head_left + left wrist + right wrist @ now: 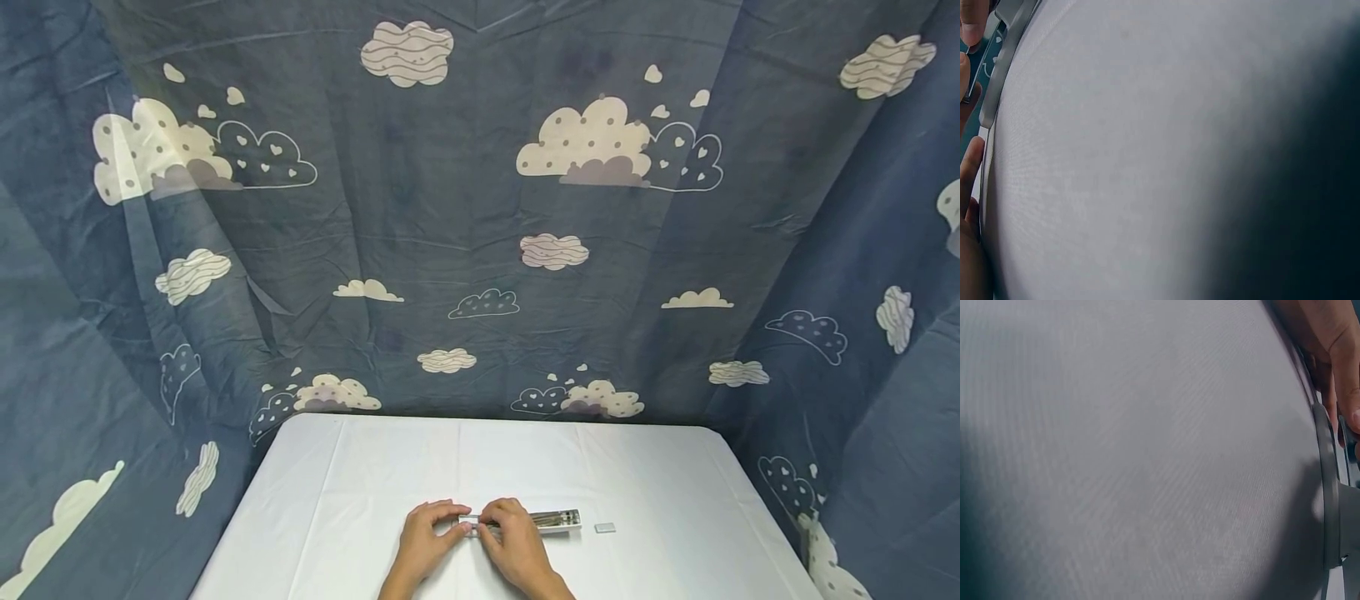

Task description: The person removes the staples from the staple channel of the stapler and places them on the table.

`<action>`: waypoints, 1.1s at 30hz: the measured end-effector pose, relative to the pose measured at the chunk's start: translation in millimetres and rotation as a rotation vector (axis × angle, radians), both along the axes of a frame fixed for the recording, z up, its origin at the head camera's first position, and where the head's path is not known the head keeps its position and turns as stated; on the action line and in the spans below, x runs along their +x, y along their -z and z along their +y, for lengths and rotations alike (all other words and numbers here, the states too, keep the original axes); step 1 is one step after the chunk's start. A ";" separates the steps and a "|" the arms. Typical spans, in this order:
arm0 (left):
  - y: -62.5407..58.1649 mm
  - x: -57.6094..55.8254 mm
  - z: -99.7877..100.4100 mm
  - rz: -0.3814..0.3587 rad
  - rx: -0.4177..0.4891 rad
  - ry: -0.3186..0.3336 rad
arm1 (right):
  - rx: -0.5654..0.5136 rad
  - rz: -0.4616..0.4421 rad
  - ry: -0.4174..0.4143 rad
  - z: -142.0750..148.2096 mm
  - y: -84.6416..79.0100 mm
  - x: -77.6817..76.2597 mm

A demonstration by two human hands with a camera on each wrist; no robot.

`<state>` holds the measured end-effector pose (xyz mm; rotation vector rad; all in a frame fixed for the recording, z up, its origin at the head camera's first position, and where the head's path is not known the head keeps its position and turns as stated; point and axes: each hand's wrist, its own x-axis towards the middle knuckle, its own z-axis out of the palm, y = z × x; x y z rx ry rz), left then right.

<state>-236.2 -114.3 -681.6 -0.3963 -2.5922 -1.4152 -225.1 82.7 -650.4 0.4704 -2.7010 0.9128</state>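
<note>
A long, slim silver device (pixel 557 520) lies near the front edge of the white table (pixel 360 467). Both hands meet over its left end. My left hand (pixel 438 525) pinches that end with curled fingers, and my right hand (pixel 501 523) grips the device just to the right, covering its middle. A small grey rectangular piece (pixel 604 527) lies loose on the table just right of the device. In the left wrist view, fingertips (pixel 971 159) and the device's silver edge (pixel 1005 59) show at the far left. The right wrist view shows fingers (pixel 1338 356) over the silver edge (pixel 1329 487).
A white cloth covers the table, whose far edge (pixel 495 419) meets a dark blue curtain with cloud prints (pixel 480 208). The curtain closes in the back and both sides. Bare tabletop lies left of, right of and beyond the hands.
</note>
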 end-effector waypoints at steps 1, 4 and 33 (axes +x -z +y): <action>-0.1 0.3 0.3 0.002 0.001 0.000 | -0.003 0.001 0.002 -0.4 0.3 -0.2; -0.6 0.5 0.9 0.009 -0.004 -0.008 | -0.023 0.008 0.005 -1.3 1.3 -1.7; -1.6 1.2 2.1 -0.039 -0.001 -0.028 | -0.107 -0.105 -0.025 -3.2 -6.6 -7.5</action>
